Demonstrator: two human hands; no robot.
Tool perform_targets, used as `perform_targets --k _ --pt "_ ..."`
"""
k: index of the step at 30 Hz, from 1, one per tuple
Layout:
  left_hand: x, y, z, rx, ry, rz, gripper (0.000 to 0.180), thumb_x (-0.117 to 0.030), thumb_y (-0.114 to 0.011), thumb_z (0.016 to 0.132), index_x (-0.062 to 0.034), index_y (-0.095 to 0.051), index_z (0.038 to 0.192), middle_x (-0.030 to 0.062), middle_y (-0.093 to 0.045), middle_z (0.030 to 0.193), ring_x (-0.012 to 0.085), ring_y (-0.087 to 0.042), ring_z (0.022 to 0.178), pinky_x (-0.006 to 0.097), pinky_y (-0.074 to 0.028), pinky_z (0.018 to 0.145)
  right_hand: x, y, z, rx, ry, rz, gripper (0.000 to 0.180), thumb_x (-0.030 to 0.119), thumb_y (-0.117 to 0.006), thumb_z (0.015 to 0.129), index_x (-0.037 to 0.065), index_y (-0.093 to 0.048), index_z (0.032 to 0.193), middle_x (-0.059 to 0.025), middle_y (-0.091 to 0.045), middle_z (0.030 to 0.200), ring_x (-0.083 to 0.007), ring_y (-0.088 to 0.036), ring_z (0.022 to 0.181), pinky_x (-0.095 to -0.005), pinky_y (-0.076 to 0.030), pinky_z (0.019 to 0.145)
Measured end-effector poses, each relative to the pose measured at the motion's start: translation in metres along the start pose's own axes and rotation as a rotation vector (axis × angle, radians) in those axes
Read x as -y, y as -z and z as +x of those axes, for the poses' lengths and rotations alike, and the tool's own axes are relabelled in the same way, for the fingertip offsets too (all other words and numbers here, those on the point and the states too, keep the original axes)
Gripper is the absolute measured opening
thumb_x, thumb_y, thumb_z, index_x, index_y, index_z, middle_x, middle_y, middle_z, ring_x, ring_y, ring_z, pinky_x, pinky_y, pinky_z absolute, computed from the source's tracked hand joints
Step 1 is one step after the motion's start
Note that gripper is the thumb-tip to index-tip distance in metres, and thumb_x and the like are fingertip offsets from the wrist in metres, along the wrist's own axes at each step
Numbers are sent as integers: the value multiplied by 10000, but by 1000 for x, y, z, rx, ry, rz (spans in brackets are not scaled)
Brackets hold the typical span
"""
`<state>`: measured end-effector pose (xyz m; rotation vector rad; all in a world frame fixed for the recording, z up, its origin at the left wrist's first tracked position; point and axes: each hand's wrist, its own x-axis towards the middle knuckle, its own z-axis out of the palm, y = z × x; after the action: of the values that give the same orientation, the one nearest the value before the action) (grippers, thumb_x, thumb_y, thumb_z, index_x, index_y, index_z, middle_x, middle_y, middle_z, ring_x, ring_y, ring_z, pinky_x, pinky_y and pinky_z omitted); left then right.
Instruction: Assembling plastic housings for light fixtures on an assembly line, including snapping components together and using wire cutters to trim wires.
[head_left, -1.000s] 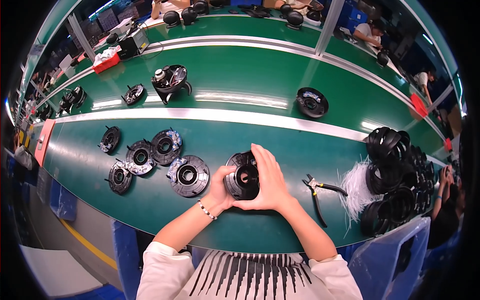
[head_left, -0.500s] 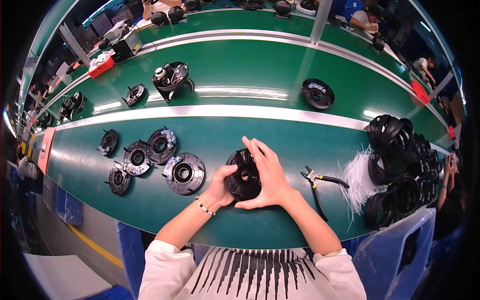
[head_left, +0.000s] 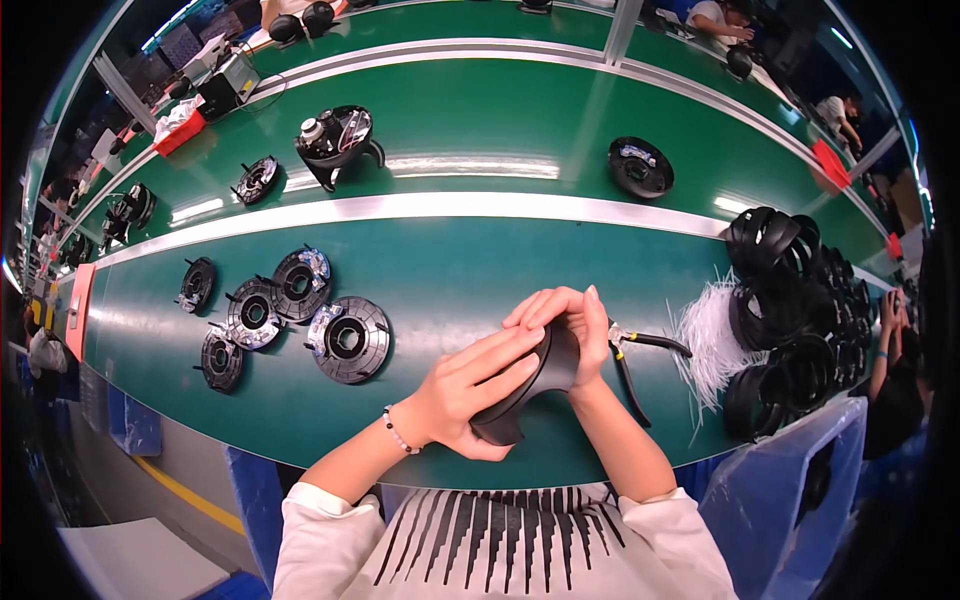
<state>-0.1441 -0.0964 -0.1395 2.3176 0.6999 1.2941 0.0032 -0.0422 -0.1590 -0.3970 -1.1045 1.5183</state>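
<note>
Black cover [head_left: 552, 374] clasped betw. L hand [head_left: 470, 390] & R hand [head_left: 578, 325]; 5 discs [head_left: 350, 370] on worktop [head_left: 440, 270] L of cover, so prob. plenty left; done qty unclear.

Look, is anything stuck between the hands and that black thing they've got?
Nothing visible stands in the way: the left hand and right hand are right against the black part. The pliers lie just right of the right hand, not between. The covered surfaces are hidden.

We're in an assembly workshop: long green benches [head_left: 480, 255], round black parts [head_left: 370, 350] at left, people [head_left: 707, 15] working far right.
</note>
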Motion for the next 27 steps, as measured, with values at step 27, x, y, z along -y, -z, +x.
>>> perform_targets --k 27 --pt "14 8 -11 -160 801 -1101 595 -263 -506 759 49 -324 1232 128 -456 1176 185 -463 1066 314 -362 919 14 -4 -6 -19 -46 -645 383 195 -469 845 -13 -411 1162 -158 -497 1083 -253 -503 971 -334 -396 836"
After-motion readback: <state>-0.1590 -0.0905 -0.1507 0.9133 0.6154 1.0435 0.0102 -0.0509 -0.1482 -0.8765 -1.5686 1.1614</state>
